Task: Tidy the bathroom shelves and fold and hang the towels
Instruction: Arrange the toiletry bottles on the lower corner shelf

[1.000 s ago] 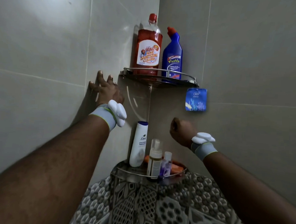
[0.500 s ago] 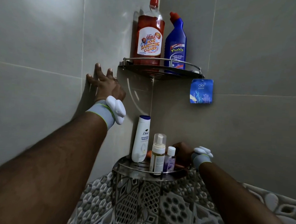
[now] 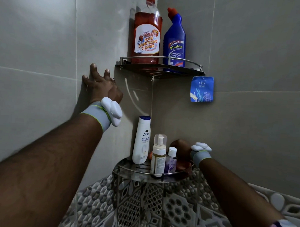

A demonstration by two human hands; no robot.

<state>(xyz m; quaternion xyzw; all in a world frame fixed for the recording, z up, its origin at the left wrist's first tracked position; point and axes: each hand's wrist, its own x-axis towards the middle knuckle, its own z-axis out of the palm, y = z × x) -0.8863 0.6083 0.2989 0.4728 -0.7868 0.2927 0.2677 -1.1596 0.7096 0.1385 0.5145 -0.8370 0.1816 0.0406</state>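
Shelves [image 3: 156, 69] on grey walls [image 3: 37, 41] — patterned tiles [image 3: 159, 207] below

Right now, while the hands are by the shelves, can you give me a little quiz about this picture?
1. True or false: the left hand touches the wall.
2. Which stands beside the blue Flushin bottle on the top shelf? A) white bodywash B) red sanitizing cleaner C) pump bottle
3. Fill in: the right hand reaches behind the small purple bottle on the ____ shelf.
Key: 1 true; 2 B; 3 lower.
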